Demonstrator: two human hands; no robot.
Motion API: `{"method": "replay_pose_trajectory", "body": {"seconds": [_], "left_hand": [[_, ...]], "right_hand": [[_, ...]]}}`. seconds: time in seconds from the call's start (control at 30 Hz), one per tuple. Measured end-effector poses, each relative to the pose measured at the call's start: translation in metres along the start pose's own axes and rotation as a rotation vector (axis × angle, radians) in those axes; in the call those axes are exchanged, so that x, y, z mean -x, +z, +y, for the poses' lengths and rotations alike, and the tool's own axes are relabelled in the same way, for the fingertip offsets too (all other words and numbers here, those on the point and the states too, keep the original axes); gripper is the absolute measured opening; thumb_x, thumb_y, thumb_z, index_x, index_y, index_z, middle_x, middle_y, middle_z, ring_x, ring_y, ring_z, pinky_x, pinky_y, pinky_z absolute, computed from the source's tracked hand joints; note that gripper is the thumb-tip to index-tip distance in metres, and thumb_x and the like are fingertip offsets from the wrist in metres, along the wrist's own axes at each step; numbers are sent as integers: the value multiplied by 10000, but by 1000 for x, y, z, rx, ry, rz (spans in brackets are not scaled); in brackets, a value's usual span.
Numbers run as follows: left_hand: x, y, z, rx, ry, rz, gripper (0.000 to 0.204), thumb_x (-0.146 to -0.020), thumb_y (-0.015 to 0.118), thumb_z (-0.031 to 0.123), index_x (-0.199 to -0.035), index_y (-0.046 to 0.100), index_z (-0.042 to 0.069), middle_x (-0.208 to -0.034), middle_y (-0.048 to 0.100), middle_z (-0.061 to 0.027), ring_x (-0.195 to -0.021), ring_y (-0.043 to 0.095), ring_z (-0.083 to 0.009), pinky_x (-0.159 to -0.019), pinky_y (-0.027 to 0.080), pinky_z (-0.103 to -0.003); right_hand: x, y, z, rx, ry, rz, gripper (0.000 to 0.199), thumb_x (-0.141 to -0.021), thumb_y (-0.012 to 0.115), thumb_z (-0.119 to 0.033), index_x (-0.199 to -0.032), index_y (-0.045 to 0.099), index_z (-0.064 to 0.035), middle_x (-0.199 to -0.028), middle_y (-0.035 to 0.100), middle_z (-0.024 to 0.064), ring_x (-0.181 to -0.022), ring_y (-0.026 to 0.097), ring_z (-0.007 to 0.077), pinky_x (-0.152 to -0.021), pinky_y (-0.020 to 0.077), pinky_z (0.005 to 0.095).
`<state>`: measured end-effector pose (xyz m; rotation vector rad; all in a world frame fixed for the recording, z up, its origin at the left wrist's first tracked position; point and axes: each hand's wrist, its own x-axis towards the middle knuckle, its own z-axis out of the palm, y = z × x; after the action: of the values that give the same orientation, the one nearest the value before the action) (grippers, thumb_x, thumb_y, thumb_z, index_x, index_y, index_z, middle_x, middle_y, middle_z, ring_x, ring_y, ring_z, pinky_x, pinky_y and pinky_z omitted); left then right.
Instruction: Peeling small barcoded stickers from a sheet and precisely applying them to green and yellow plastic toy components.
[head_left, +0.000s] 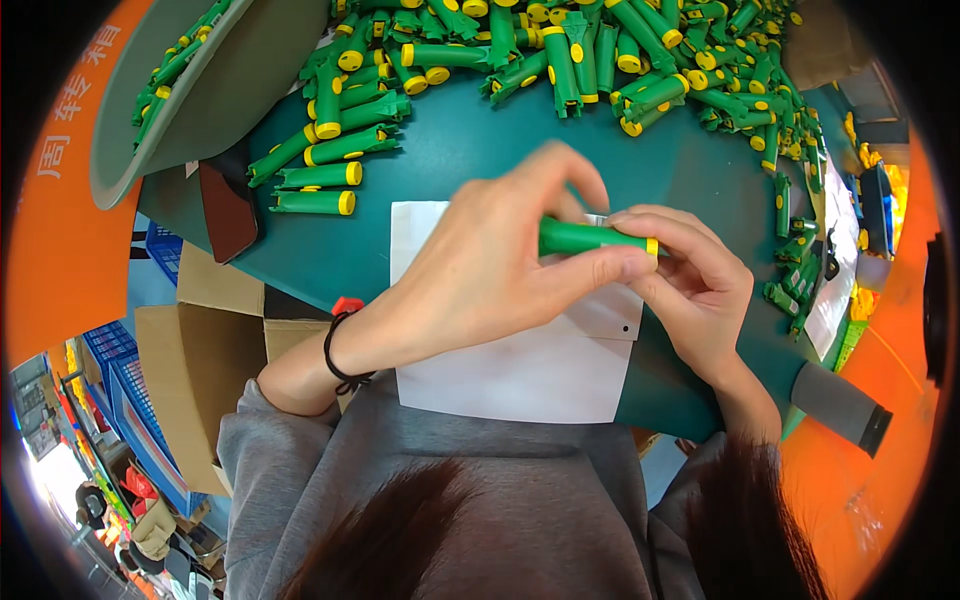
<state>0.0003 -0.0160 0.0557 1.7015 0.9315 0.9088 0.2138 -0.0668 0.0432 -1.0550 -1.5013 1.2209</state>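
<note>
The teal table [480, 150] is carrying everything here, and its near edge is running just in front of the person's grey-sleeved body, with cardboard boxes [200, 360] sitting below that edge to the left. Across the far side of the table a big heap of green tubes with yellow caps [560, 50] is spreading from edge to edge, with a few strays [320, 175] lying nearer, to the left of the white sheet [520, 370]. That sheet is lying flat at the table's near edge, directly under the hands, and offering the only open room. Above the sheet, the left hand [480, 270] is wrapping over one green tube [585, 238] while the right hand [690, 280] is pinching its yellow-capped end between fingertips and thumb, so the tube is being held level, off the table. This looks like the fitting or checking of a single piece; whether the cap is fully seated is hidden by the fingers. The next move seems to be calling for a steady grip and a short sideways path, keeping clear of the heap beyond the sheet.
</note>
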Motion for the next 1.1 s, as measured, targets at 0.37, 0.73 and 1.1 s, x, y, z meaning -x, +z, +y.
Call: {"method": "replay_pose_trajectory", "body": {"seconds": [0.37, 0.73, 1.1], "left_hand": [[-9, -36, -3, -176, 204, 231, 230, -902, 730, 230, -854, 681, 11, -771, 691, -74, -680, 622, -160, -610, 482, -318], [-24, -99, -23, -778, 736, 355, 236, -855, 747, 126, -1089, 725, 109, -1111, 714, -51, -1023, 649, -236, -867, 499, -345], [8, 10, -40, -639, 531, 69, 340, -726, 824, 104, -1058, 753, 106, -1025, 671, -10, -897, 588, -235, -720, 476, -353]], "right_hand": [[-14, 5, -18, -94, 145, 114, 424, -797, 767, 48, -1205, 656, 17, -1309, 566, 126, -1050, 626, 174, -872, 545, 307], [-23, -23, 6, 506, 404, -50, 215, -851, 747, -70, -1039, 661, -13, -894, 591, 7, -825, 544, 96, -753, 447, 238], [-13, -14, 1, -74, 559, 43, 191, -957, 675, -110, -1091, 729, 15, -1008, 716, 46, -937, 632, 95, -855, 495, 241]]}}
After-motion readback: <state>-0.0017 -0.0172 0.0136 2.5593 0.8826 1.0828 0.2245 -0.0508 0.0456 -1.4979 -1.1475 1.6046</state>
